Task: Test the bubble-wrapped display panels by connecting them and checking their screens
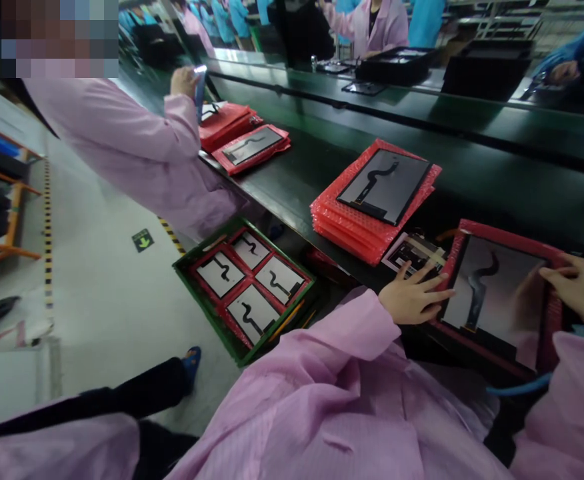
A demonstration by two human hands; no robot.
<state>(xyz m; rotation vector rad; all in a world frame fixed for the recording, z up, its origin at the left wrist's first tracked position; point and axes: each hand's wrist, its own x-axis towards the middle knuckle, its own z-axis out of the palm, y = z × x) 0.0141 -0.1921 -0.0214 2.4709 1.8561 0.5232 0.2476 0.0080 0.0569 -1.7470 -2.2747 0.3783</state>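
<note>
In front of me a display panel (509, 293) with a dark curved flex cable lies on a red bubble-wrap sheet (465, 233) at the table's front edge. My left hand (416, 295) has its fingers spread, their tips touching the left edge of the panel and wrap. Part of a small flat electronic part (412, 253) shows just beyond that hand. At the panel's right edge, my right hand (582, 287) pinches the rim between thumb and fingers. Farther left, another panel (385, 183) rests atop a stack of red bubble-wrap sheets (349, 230).
A green tray (207, 313) with several panels on red wrap stands at my left, below table height. Beyond it a co-worker in a pink sleeve (117, 127) holds a panel near more red wrap (227, 127). Black boxes (487, 77) line the table's far side.
</note>
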